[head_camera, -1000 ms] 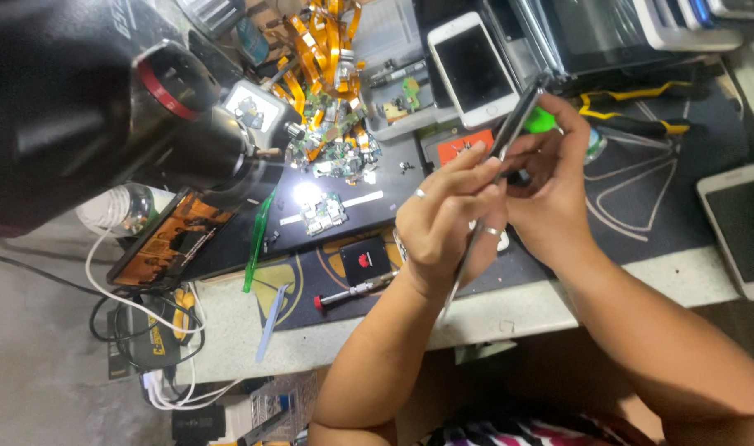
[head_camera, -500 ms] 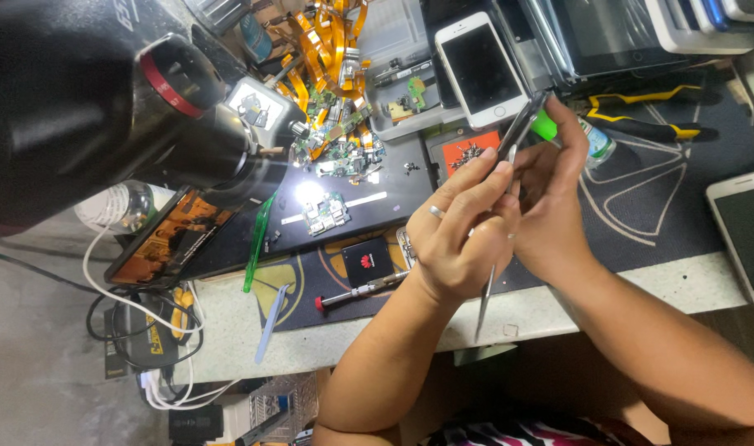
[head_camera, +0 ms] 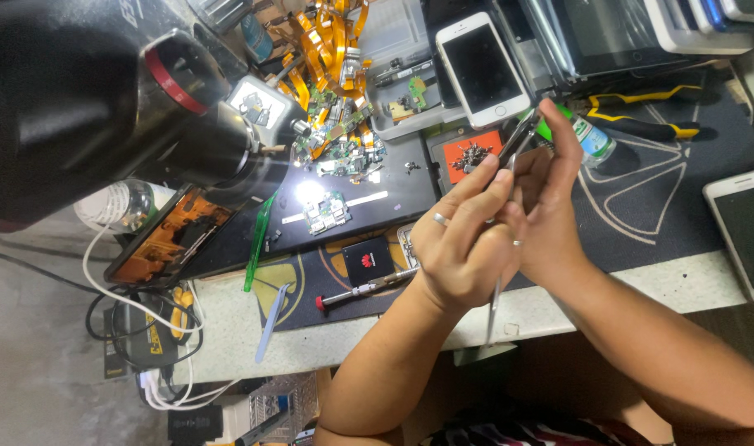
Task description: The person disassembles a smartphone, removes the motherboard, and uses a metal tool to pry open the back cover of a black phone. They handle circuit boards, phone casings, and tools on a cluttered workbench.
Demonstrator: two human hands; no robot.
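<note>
Both hands raised together above the front edge of the bench. Left hand (head_camera: 463,248) curled shut around thin metal tweezers (head_camera: 494,307), whose tip hangs down past the wrist. Right hand (head_camera: 549,216) pinches a slim dark phone part (head_camera: 517,139) between thumb and fingers, tilted up toward the back. One ring on each hand.

Just behind the hands: an orange parts tray (head_camera: 469,154) and a green-capped bottle (head_camera: 587,136). Two white phones, one (head_camera: 480,68) near the back, one (head_camera: 744,231) at the right edge. Yellow-handled pliers (head_camera: 641,111) lie back right. A red-tipped screwdriver (head_camera: 362,291) sits by the left forearm. The black microscope (head_camera: 88,107) blocks the left back corner, its lamp lighting a small circuit board (head_camera: 325,211).
</note>
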